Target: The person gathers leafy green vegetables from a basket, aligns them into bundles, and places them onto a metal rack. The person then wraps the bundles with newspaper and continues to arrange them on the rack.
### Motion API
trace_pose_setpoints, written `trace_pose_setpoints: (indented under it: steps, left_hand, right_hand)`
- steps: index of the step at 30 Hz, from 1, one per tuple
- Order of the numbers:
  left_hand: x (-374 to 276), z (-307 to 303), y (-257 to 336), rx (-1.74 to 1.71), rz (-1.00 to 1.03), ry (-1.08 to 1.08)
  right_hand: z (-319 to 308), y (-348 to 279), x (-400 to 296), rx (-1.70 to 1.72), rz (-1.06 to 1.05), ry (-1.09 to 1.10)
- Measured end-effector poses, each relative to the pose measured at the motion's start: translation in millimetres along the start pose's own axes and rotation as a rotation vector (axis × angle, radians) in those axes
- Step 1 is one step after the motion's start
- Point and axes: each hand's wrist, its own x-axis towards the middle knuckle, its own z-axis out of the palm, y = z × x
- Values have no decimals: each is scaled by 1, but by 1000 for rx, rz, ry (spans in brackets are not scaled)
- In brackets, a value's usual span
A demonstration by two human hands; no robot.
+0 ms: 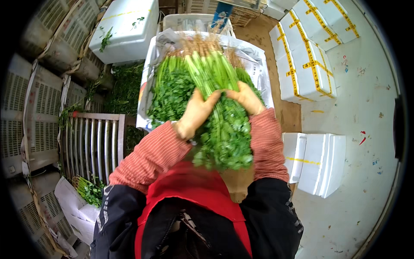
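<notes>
A large bunch of leafy green herbs with pale stalks and brown roots [223,129] lies across the near part of a paper-lined white foam box [270,87]. Around its stalks from the left closes my left hand [200,111]; my right hand [247,97] grips the same stalks from the right, the thumbs almost meeting on top. The roots point away from me and the leaves hang towards my red apron [190,184]. More herbs [173,87] fill the box at the left, roots at the far end, and some show at its right side.
A closed white foam box [126,35] with leaf scraps stands back left, near a metal rack [93,142]. Plastic crates [42,110] line the left. Taped foam boxes [310,64] and foam pieces [323,162] stand at the right. Behind the lined box is a white basket [171,21].
</notes>
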Motion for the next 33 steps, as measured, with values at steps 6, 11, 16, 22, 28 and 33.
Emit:
trace_pose_setpoints:
  steps: [6,11,16,22,28,33]
  left_hand:
    - [115,156,-46,207,-219,-93]
    - [175,221,-81,517,-358,-213]
    - [175,222,-70,649,-291,-179]
    - [201,218,-108,542,-435,-124]
    - [197,191,-124,534,-448,-30]
    - [208,160,-178,462,-358,-9]
  right_hand:
    - [-165,105,31,-48,224,-5]
    - [-196,139,42,-527,494,220]
    - [-173,139,40,-705,508,446]
    - [-156,141,63,-846,659,406]
    - [-131,137,69,-757,633,402]
    - [-100,123,76,-708,613,455]
